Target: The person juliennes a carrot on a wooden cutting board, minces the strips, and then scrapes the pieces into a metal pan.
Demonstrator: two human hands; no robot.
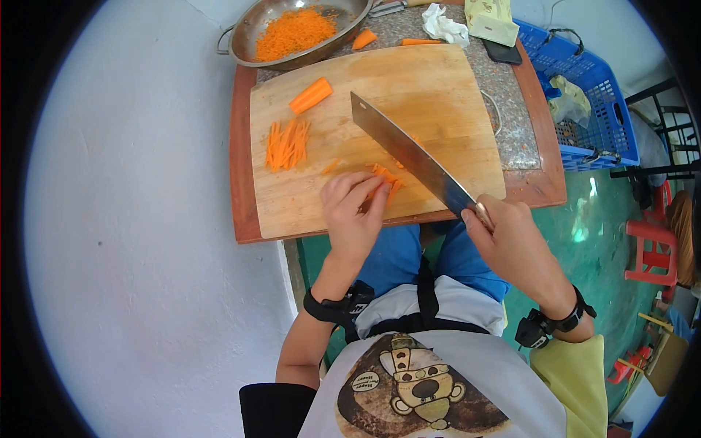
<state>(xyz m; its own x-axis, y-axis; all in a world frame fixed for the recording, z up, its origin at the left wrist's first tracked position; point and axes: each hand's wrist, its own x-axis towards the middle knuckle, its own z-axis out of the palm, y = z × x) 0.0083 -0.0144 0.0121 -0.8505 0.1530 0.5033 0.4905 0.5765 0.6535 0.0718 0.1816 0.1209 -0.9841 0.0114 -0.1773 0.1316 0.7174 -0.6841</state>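
My left hand [355, 206] has its thumb and fingers closed on carrot strips [392, 182] near the front edge of the wooden cutting board [445, 80]. My right hand [504, 232] is wrapped round the handle of a wide cleaver [412, 155], whose blade slants up and left over the board, just right of the strips. A pile of thin carrot shreds [287, 145] lies at the board's left side, with a thick carrot piece [311, 95] behind it. A few loose bits lie near the blade.
Behind the board stand a metal bowl [239, 45] of chopped carrot, more carrot pieces [364, 39], a crumpled tissue [445, 26], a tissue pack [493, 25] and a dark phone [502, 52]. A blue basket [619, 113] and red stool [650, 252] are at the right; a wall is at left.
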